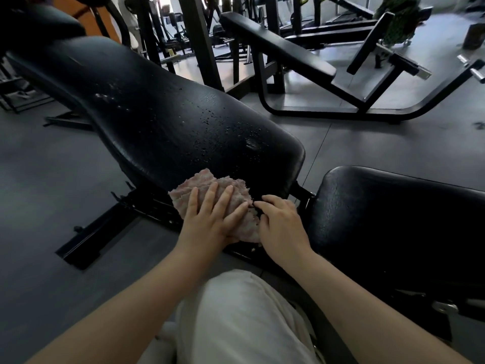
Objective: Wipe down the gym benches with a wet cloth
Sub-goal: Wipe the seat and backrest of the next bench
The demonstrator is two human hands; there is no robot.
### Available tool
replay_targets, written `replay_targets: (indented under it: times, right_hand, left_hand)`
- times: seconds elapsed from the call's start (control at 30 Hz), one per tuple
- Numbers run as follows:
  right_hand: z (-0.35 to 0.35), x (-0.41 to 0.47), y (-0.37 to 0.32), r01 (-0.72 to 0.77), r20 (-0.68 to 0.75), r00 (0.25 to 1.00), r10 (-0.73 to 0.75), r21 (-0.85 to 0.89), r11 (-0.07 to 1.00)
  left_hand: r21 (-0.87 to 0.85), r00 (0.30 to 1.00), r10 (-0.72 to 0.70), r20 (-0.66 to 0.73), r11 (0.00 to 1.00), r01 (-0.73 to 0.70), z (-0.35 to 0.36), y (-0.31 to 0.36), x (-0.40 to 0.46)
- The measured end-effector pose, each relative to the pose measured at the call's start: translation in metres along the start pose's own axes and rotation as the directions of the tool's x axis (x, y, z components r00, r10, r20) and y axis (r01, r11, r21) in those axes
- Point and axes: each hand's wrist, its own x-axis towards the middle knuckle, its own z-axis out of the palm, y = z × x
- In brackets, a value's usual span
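Note:
A black padded bench back pad (162, 119) runs from the upper left to the middle, dotted with water drops. A crumpled pinkish cloth (202, 183) lies against its near lower edge. My left hand (210, 216) presses flat on the cloth with straight, spread fingers. My right hand (280, 222) sits just right of it, fingers curled, their tips touching the cloth's right edge. Whether the right hand pinches the cloth is hidden. The black seat pad (393, 222) lies to the right.
The bench's black steel frame (97, 237) stretches across the grey floor (39, 193) at the left. Another black incline bench (278, 46) stands behind, with more gym machines beyond it. My knee in light trousers (244, 319) is below the hands.

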Motion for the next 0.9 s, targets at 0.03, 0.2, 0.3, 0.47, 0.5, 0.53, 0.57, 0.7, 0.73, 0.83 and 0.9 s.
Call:
replay_targets:
  times: [0.03,0.2,0.3,0.47,0.5,0.53,0.57,0.7,0.73,0.83,0.9]
  right_hand:
    - [0.000,-0.001,0.002,-0.019,-0.015,1.000,0.019,0.009,1.000]
    - [0.004,-0.005,0.012,-0.082,-0.042,0.996,0.083,0.035,0.996]
    - [0.000,-0.009,0.022,-0.106,-0.043,0.993,0.109,0.061,0.993]
    - [-0.022,-0.005,0.037,-0.210,-0.096,0.965,0.244,0.274,0.939]
    - [-0.029,-0.003,0.039,-0.259,-0.051,0.952,0.301,0.391,0.883]
    - [-0.036,0.000,0.043,-0.307,-0.003,0.935,0.354,0.492,0.815]
    - [-0.044,0.003,0.049,-0.337,0.014,0.921,0.390,0.531,0.778]
    - [-0.086,0.016,0.093,-0.370,-0.007,0.929,0.370,-0.039,0.928]
    - [-0.094,0.018,0.104,-0.358,0.029,0.928,0.372,-0.211,0.910]
    - [-0.102,0.026,0.128,-0.278,0.083,0.933,0.350,-0.451,0.848]
    - [-0.100,0.036,0.138,-0.217,0.085,0.952,0.293,-0.487,0.846]
  left_hand:
    - [-0.014,1.000,-0.014,0.009,1.000,0.014,-0.001,0.004,0.001]
    - [0.003,0.998,-0.064,0.025,0.998,0.064,-0.005,0.025,0.005]
    - [-0.057,1.000,-0.012,0.008,0.998,0.013,-0.005,0.030,0.006]
    - [-0.413,0.998,-0.004,-0.058,0.910,-0.021,-0.015,0.059,0.028]
    - [-0.490,1.000,0.001,-0.008,0.872,-0.004,-0.019,0.070,0.039]
    - [-0.538,1.000,0.003,0.022,0.843,0.009,-0.021,0.082,0.050]
    - [-0.592,0.998,0.004,0.061,0.806,0.033,-0.023,0.095,0.060]
    - [-0.712,0.966,0.066,0.251,0.689,0.137,-0.018,0.151,0.091]
    - [-0.694,0.947,0.084,0.310,0.701,0.165,-0.015,0.161,0.097]
    - [-0.639,0.907,0.101,0.409,0.741,0.206,-0.011,0.174,0.121]
    - [-0.638,0.890,0.119,0.440,0.739,0.217,-0.009,0.173,0.139]
